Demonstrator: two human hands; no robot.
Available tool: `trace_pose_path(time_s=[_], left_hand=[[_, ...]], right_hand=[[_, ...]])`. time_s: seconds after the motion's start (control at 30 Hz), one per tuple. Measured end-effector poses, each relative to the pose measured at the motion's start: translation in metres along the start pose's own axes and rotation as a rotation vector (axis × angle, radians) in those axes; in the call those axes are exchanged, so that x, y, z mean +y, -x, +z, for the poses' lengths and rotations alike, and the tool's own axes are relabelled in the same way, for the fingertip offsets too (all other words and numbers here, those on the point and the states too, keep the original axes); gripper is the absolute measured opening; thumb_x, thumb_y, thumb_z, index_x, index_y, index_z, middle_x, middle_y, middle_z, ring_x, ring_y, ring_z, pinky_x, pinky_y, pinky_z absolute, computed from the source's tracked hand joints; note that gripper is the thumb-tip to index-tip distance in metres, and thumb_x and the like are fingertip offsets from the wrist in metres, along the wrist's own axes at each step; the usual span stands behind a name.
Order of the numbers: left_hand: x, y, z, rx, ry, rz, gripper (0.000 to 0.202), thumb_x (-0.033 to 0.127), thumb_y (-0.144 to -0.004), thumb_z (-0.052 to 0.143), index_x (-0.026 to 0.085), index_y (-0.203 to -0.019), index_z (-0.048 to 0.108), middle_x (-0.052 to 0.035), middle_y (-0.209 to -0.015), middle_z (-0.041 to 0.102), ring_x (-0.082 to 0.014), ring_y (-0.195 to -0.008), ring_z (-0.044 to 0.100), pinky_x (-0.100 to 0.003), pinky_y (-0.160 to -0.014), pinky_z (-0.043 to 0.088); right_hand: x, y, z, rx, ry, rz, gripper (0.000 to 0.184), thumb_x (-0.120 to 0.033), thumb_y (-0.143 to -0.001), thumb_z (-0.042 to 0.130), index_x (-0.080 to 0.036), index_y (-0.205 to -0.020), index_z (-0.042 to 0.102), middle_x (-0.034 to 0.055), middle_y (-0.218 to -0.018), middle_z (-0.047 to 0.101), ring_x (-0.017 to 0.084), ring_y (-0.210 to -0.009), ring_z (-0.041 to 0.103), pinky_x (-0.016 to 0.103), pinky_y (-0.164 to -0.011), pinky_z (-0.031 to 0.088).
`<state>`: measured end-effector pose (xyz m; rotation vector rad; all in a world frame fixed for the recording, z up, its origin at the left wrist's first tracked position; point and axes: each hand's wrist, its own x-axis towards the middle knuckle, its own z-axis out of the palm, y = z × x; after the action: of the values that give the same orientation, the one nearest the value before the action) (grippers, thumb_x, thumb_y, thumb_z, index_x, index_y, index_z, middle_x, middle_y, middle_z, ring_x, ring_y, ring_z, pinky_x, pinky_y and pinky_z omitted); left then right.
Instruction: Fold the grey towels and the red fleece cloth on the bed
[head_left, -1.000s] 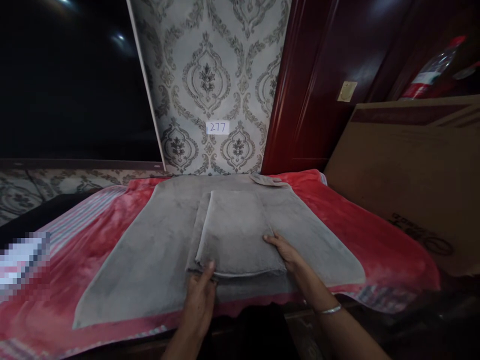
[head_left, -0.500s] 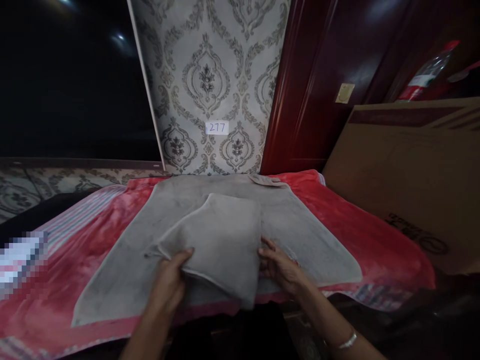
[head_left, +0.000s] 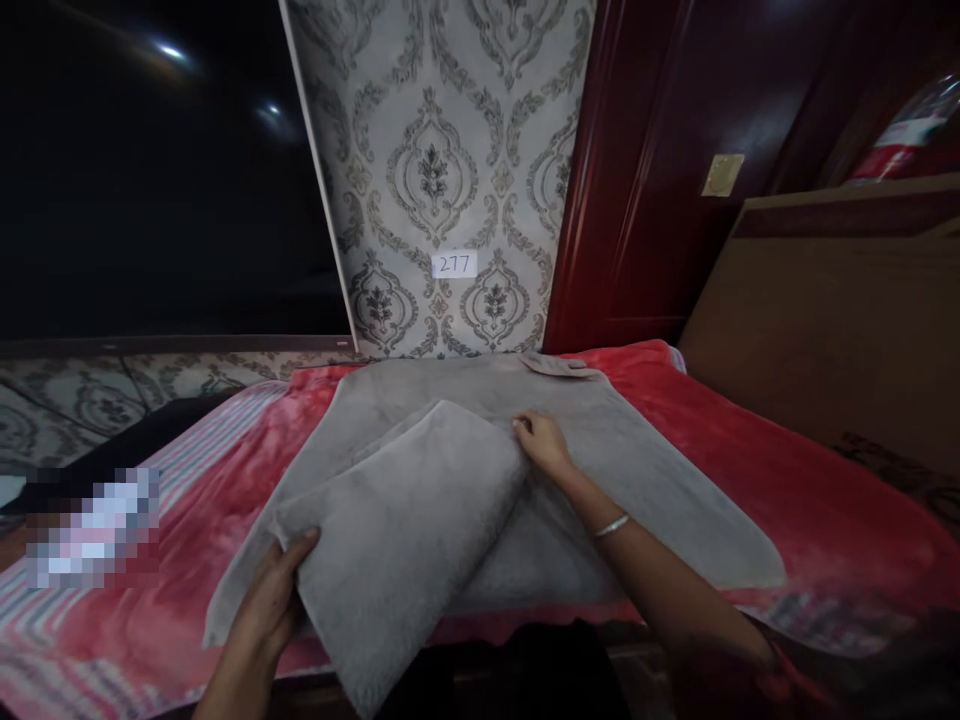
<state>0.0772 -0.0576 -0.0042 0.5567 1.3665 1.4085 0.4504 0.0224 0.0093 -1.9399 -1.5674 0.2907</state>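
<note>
A folded grey towel [head_left: 405, 530] is turned at an angle and lifted partly off a larger grey towel [head_left: 645, 490] that lies flat on a red blanket [head_left: 787, 470]. My left hand [head_left: 274, 600] grips the folded towel's near left corner, thumb on top. My right hand [head_left: 541, 443], a silver bangle on its wrist, holds the towel's far right corner, fingers closed on the cloth. The folded towel's near end hangs over the front edge of the surface.
A patterned wallpaper panel with a label reading 277 [head_left: 454, 264] stands behind. Dark red wooden panelling [head_left: 660, 170] is at the back right, a brown cardboard box [head_left: 832, 330] at the right. A small tag-like piece [head_left: 559, 365] lies at the large towel's far edge.
The folded towel lay flat and square a second ago. Both hands picked it up and turned it; my right hand moved to the far corner and my left to the near left corner.
</note>
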Motion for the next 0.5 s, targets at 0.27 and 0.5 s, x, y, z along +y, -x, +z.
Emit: trace_pose_path(time_s=[0.27,0.5], left_hand=[[-0.009,-0.004,-0.005,-0.045,-0.042,0.070,0.063,0.026,-0.057,0.080,0.019,-0.117,0.063,-0.0061,-0.093,0.073,-0.0248,-0.081,0.071,-0.035,-0.074,0.058],[-0.007,-0.006,-0.006,-0.079,-0.031,0.107,0.070,0.030,-0.054,0.082,0.020,-0.120,0.061,-0.0060,-0.093,0.073,-0.0257,-0.084,0.072,-0.035,-0.073,0.058]], right_hand=[[-0.034,-0.055,0.024,-0.368,-0.063,0.054,0.024,-0.037,-0.084,0.069,-0.015,-0.091,0.077,0.0121,-0.105,0.075,0.029,-0.109,0.066,0.031,-0.091,0.048],[-0.043,-0.040,0.023,-0.492,-0.351,0.115,0.026,-0.036,-0.079,0.073,-0.014,-0.093,0.071,0.0103,-0.091,0.076,0.026,-0.084,0.070,0.033,-0.073,0.055]])
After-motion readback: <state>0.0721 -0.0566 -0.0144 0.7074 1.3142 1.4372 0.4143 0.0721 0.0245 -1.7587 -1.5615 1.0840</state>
